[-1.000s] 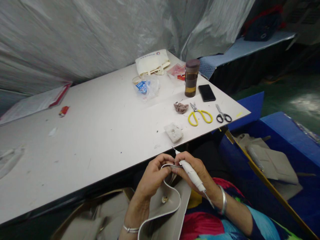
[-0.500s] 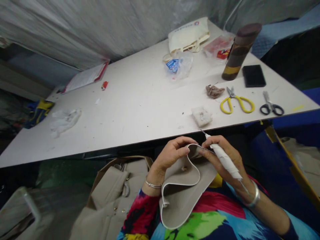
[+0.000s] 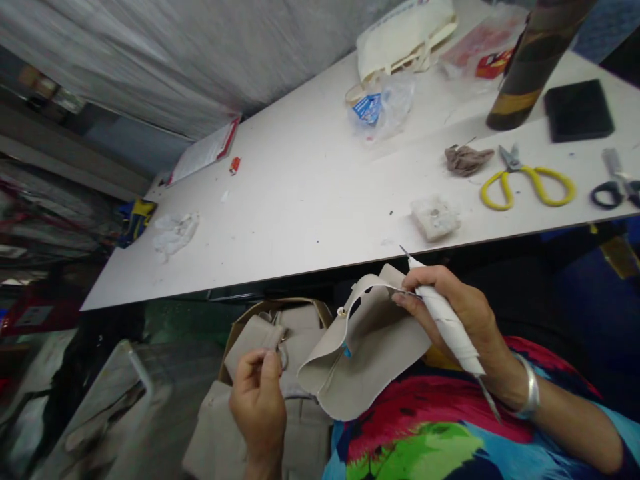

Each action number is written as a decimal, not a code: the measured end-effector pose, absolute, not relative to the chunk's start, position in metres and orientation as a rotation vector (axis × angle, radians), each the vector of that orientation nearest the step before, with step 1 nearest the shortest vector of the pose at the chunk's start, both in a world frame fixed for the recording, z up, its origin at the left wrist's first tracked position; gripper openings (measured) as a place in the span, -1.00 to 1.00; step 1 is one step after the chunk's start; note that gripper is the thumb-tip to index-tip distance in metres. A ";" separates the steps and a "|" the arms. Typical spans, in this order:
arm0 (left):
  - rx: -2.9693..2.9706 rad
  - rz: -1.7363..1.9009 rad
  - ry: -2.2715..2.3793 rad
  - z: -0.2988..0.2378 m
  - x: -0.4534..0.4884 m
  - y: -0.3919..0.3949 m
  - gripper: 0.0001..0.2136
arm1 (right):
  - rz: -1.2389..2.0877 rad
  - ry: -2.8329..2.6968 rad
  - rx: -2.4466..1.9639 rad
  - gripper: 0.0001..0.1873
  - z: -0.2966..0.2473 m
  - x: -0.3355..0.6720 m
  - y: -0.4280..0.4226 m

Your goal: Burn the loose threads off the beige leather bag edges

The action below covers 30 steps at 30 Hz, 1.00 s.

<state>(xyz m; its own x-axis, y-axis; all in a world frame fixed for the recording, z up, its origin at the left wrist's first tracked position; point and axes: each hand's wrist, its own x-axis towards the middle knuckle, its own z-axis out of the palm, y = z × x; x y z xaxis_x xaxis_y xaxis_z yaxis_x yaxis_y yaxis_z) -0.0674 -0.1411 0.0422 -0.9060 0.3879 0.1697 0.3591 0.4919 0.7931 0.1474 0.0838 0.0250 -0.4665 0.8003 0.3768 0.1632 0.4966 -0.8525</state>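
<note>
My right hand [image 3: 450, 313] pinches the edge of a beige leather-like bag piece [image 3: 375, 347] between thumb and forefinger. The same hand also holds a pointed tool with a white-wrapped handle [image 3: 447, 327], with thin metal showing at both ends. The bag piece hangs open, with a small brass-coloured stud on its rim and a blue spot inside. My left hand [image 3: 260, 400] is apart from it, thumb and forefinger pressed together; whatever they hold, if anything, is too small to make out. Below and behind that hand, more beige bag pieces [image 3: 305, 333] lie in a carton.
On the white table [image 3: 280, 220] lie yellow-handled scissors [image 3: 525, 180], black-handled scissors [image 3: 617, 187], a small whitish packet [image 3: 435, 217] and a crumpled brown scrap [image 3: 467, 160]. Farther back are a dark bottle [image 3: 535, 67], a black flat case [image 3: 579, 110], plastic bags and a cloth bag [image 3: 405, 37].
My left hand has let go of the bag piece and moved left and down, over the carton. The right hand still holds the piece and the tool. The camera view has shifted.
</note>
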 end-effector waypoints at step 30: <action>0.744 0.786 2.561 0.020 -0.036 -0.149 -0.61 | 0.814 -1.994 -0.874 -0.86 0.022 0.155 0.080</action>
